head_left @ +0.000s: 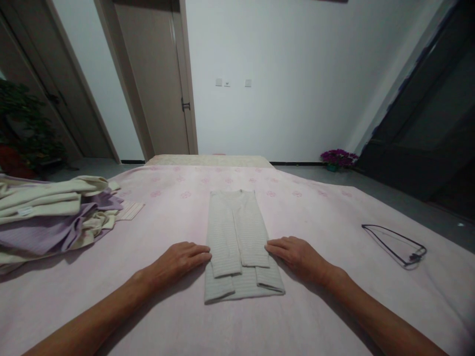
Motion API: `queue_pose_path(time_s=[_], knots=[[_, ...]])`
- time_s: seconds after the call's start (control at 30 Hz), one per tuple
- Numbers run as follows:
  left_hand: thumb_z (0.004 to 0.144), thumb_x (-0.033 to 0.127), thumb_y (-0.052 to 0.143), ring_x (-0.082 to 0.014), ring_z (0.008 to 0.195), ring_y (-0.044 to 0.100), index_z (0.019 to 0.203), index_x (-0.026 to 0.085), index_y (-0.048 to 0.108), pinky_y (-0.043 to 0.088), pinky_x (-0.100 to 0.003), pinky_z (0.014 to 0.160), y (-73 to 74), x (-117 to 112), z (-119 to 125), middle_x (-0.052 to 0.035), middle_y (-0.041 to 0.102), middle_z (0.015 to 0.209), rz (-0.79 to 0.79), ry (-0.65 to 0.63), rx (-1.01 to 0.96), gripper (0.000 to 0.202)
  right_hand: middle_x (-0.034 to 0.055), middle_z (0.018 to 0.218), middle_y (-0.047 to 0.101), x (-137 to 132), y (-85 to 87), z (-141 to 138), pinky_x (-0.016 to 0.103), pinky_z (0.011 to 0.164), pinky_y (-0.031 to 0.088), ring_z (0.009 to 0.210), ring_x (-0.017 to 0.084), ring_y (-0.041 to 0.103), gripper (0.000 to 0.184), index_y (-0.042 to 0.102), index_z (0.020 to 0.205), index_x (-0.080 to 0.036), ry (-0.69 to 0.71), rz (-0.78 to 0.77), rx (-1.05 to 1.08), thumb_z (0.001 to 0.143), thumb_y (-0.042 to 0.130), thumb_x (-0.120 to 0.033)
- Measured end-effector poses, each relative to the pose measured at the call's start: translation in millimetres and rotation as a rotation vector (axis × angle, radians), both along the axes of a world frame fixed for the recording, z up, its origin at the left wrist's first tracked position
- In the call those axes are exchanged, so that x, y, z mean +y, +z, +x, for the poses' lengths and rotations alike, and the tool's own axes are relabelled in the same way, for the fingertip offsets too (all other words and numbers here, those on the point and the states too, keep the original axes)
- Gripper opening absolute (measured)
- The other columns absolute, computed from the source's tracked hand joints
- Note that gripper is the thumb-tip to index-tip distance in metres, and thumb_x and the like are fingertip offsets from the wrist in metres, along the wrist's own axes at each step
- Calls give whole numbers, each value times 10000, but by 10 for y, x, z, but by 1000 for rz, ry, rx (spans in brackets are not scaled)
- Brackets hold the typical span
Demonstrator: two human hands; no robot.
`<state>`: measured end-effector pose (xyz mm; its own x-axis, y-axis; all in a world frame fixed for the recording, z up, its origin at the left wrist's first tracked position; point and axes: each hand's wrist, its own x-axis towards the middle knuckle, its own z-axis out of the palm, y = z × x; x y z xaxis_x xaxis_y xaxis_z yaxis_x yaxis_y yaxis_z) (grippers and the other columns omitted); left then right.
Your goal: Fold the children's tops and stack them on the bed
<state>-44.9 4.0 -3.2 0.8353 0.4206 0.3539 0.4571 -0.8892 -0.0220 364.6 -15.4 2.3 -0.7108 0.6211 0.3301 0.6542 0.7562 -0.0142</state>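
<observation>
A pale grey-white ribbed long-sleeved top [247, 227] lies flat on the bed, neckline away from me. Its sides are folded inward, and both sleeves run down the front towards the hem. My left hand [187, 257] rests at the left edge, fingers stretched out and tips touching the fabric. At the right edge, my right hand [297, 254] touches the cloth in the same way, fingers extended. Neither hand visibly has the cloth wrapped in its fingers. The undersides of both hands are hidden.
A pile of cream and purple clothes [55, 212] lies on the left of the pink patterned bedsheet [166, 306]. On the right is a thin black looped frame [395, 242]. Beyond the bed are a door [156, 74], purple flowers [338, 157] and a green plant [25, 123].
</observation>
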Motion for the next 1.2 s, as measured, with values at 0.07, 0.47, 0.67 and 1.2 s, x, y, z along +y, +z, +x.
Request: queue_pose_path(time_s=[0.07, 0.47, 0.67, 1.2], knots=[[1008, 159, 426, -168, 967, 689, 1265, 237, 588, 550, -302, 847, -3, 18, 56, -79, 696, 1201, 14, -14, 39, 315, 116, 1237, 692, 14, -41, -20, 385, 838, 568, 998, 218, 697, 335, 623, 1290, -259, 40, 30, -18, 983, 495, -218], [964, 165, 481, -158, 837, 632, 1094, 210, 618, 498, -290, 777, -29, 18, 255, -57, 695, 1023, -6, 53, -10, 195, 119, 1189, 698, 8, -78, -164, 367, 876, 567, 1052, 201, 665, 348, 594, 1288, -249, 121, -69, 232, 967, 484, -169], [914, 199, 556, -193, 871, 627, 1061, 215, 634, 482, -370, 860, -11, 70, 328, -51, 691, 946, 11, 30, -41, 168, 155, 1228, 646, 7, -35, -210, 398, 911, 533, 1090, 228, 604, 414, 530, 1355, -195, 197, -109, 276, 941, 513, -195], [841, 618, 565, -197, 695, 598, 817, 124, 672, 422, -247, 580, 9, 516, 592, -60, 667, 750, -1043, 428, -762, 506, 98, 855, 711, 540, -49, -349, 347, 698, 497, 776, 239, 634, 509, 702, 990, -120, -282, -782, 975, 872, 571, -598]])
